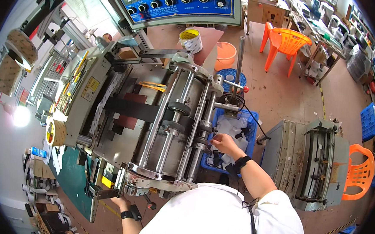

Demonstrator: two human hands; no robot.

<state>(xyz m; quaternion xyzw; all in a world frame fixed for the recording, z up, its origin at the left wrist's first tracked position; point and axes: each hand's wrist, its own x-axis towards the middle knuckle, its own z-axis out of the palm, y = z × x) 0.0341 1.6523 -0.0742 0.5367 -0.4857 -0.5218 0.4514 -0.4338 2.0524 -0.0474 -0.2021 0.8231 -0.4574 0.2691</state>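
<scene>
A brown roll (19,43) is hanging left of the roller machine (154,147), and a green tabletop (68,180) is standing at its lower left. The left hand (120,202) is reaching to the roller machine's near edge; its fingers are partly hidden, so I cannot tell their state. A black strip (140,112) is running across the roller machine's bed into its rollers, and an orange-handled tool (153,87) is lying beyond it. The right hand (224,143) is curling its fingers beside the roller machine's right side, above a blue bin (251,136); whether it is pinching anything, I cannot tell.
</scene>
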